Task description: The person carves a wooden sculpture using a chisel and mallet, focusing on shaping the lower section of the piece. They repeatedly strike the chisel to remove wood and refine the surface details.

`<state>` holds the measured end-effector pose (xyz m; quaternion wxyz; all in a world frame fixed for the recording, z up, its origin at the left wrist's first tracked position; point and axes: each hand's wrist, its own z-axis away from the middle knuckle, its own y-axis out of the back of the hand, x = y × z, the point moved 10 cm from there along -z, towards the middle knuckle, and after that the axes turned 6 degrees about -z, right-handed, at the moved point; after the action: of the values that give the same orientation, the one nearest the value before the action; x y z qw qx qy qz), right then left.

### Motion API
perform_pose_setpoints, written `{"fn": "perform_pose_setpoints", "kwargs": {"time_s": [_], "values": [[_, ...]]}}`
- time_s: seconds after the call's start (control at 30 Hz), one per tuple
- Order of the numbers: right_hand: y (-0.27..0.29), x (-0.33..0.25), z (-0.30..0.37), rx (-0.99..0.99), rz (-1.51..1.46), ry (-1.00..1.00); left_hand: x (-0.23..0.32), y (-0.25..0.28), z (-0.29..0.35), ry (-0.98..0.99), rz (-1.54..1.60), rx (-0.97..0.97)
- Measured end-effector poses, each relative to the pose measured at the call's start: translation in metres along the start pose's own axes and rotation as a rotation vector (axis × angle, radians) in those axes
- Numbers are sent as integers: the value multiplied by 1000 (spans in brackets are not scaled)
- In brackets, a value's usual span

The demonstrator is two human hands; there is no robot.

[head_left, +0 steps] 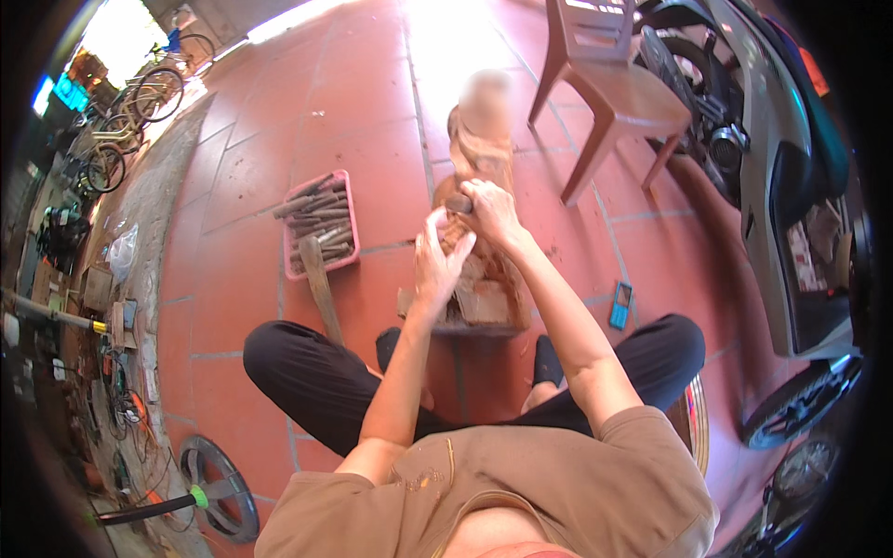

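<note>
A carved wooden figure (482, 169) stands upright in front of me on a blocky base (479, 305), between my feet; its top is blurred. My right hand (493, 216) is closed around a tool with a round, dark wooden handle, likely a chisel (459, 203), whose butt end points up at me. The tool's working end is hidden. Just below and to the left, my left hand (439, 262) is against the carving, fingers curved and apart from the thumb. Whether its fingertips also touch the tool cannot be made out.
Left of the figure, a pink basket (290, 262) holds many wooden-handled tools (321, 212), a wooden mallet-like piece (321, 288) leaning on it. A blue phone (620, 305) lies on the tiles at right. Beyond are a brown plastic chair (623, 98), a motorbike (781, 167) and, far left, bicycles (158, 93).
</note>
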<state>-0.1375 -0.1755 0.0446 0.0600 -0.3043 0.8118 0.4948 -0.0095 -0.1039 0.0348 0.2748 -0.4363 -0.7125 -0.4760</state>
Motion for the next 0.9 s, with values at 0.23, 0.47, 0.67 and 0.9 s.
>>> {"fn": "perform_pose_setpoints", "kwargs": {"time_s": [0.23,0.47,0.67,0.9], "values": [[9,2,27,145,-101,-59,2,-37,-31,87,296,-126],[0,111,96,347,-796,-572,-21,-53,-61,223,210,-326],[-29,107,104,358,-779,-585,-30,-57,-88,309,376,-295],[-27,97,100,359,-859,-598,-50,-85,-113,260,321,-192]]}}
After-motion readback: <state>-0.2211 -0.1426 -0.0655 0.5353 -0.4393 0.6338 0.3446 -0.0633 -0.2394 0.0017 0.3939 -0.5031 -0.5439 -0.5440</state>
